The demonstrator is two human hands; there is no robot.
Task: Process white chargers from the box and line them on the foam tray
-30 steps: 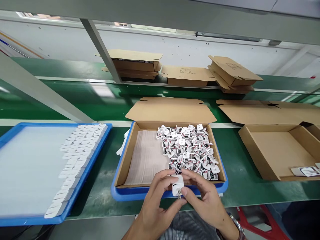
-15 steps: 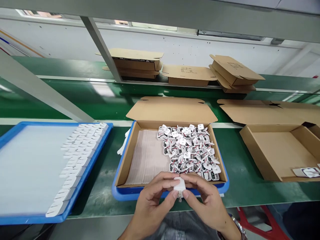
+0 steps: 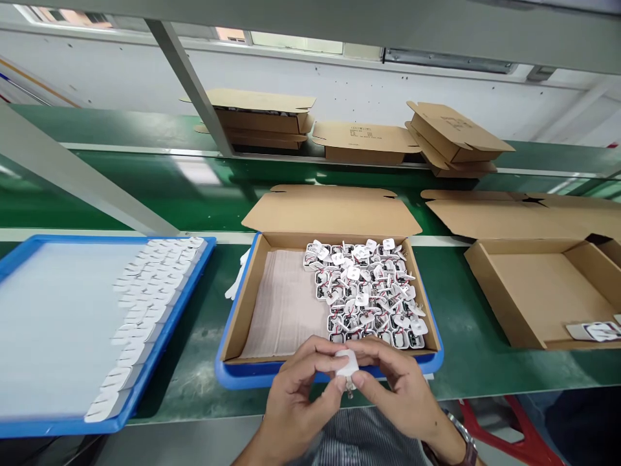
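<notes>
Between both hands is a small white plug adapter, its metal prongs pointing down toward me. My left hand pinches it from the left with thumb and fingers. My right hand, a watch on its wrist, grips it from the right. Just beyond the hands stands an open cardboard box in a blue tray. Its right part is filled with rows of opened white plug housings with red wires and loose covers; brown paper lines the left part.
At left, a blue-rimmed tray holds rows of closed white pieces along its right side. On the right is an open carton with a few white pieces. Closed cartons lie on the back shelf. A red stool stands below the bench.
The plug adapter has tilted slightly between my fingers, its prongs now a little lower. Both hands keep their hold on it. The whole view has shifted slightly.
</notes>
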